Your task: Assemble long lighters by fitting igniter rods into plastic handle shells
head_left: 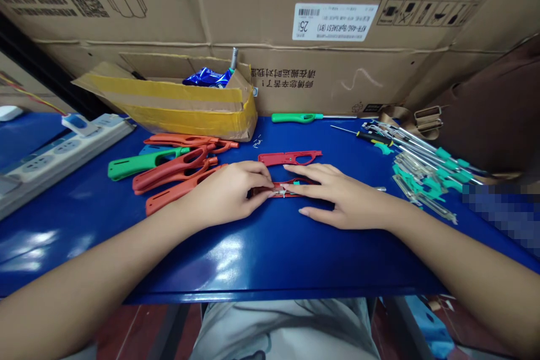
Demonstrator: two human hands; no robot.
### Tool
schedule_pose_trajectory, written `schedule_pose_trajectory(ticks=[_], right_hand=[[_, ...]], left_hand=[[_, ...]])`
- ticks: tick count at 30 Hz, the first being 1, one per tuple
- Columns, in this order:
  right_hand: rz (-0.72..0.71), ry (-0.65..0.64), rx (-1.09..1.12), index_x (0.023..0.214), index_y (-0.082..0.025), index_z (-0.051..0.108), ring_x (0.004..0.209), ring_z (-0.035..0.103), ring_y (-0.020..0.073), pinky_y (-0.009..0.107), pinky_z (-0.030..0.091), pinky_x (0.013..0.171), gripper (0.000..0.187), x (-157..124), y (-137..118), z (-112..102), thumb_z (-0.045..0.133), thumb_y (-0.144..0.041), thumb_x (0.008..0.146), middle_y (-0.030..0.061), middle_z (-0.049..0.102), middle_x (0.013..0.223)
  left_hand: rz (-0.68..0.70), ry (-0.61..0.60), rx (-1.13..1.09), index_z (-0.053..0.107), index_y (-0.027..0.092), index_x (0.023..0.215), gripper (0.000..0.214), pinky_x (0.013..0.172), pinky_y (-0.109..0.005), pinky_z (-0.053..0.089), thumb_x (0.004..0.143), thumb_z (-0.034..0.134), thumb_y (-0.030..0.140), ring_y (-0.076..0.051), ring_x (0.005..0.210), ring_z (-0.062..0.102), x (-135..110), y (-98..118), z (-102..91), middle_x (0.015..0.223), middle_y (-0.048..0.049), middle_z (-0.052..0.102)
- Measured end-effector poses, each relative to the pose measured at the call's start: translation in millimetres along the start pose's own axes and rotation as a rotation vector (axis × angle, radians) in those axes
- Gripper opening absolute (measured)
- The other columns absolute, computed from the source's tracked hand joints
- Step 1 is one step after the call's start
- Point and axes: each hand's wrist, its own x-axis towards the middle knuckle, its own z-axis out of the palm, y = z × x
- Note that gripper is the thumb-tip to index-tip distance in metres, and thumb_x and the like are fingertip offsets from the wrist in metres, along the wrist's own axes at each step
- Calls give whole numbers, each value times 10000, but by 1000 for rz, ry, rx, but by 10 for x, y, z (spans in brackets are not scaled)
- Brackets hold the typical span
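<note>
A red half casing of a long-nosed gas lighter (291, 194) lies on the table in front of me, its inner parts facing up. My left hand (236, 191) pinches its left part between thumb and fingers; the exact spot between the fingertips is hidden. Over its right part lies my right hand (341, 194), fingers stretched apart, with fingertips touching the parts inside. From under that hand a metal tube tip (381, 189) sticks out to the right. Just behind, the other red casing half (289, 158) rests on the table, close to my right fingertips.
Red and green lighter casings (169, 171) lie at left, before a yellow-taped box (177, 104). Metal tubes (426, 154), clear parts (417, 180) and a screwdriver (367, 136) lie at right. A green lighter (295, 117) lies behind; a power strip (54, 154) sits far left.
</note>
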Motion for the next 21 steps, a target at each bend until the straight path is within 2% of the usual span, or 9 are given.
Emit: schedule_pose_trajectory(ticks=[4,7,10,14,18,21], right_hand=[[63,155,40,1317,-229,633,1274,547,257,468,425,1086,363,1,27,-57,561,-232,962,106,611,1361],[124,232,86,1137,-206,688,1116,603,219,377,473,987,241,7,14,-120,557,-167,939,80,676,1150],[209,183,103,1041,-210,677,1038,617,213,347,485,924,168,19,-23,-158,582,-155,914,56,680,1054],[233,94,101,1005,-214,654,999,610,219,352,479,877,127,21,-41,-152,601,-166,900,47,669,1022],[188,172,160,940,-205,613,924,597,183,311,466,812,32,-11,10,-94,619,-188,914,35,663,965],[148,128,147,940,-206,605,903,586,179,320,452,814,27,-43,50,-45,629,-216,932,27,665,949]], left_hand=[[-35,-6,74,754,171,1029,211,820,-326,580,952,572,243,-187,865,697,-27,58,-4,1020,-56,705],[-75,55,149,717,195,1108,229,787,-336,588,945,578,275,-215,938,701,-43,103,41,1065,-43,712],[-27,129,155,655,186,1214,277,885,-356,574,972,550,271,-230,1069,669,-38,135,126,1164,-64,695],[72,118,136,609,163,1261,284,941,-356,550,1001,513,225,-231,1148,626,-12,175,238,1255,-92,654],[94,127,140,628,172,1218,244,889,-374,553,994,537,208,-235,1071,634,1,188,319,1211,-84,660],[101,143,114,647,180,1207,236,860,-374,545,985,573,203,-227,1009,624,-3,165,363,1164,-77,667]])
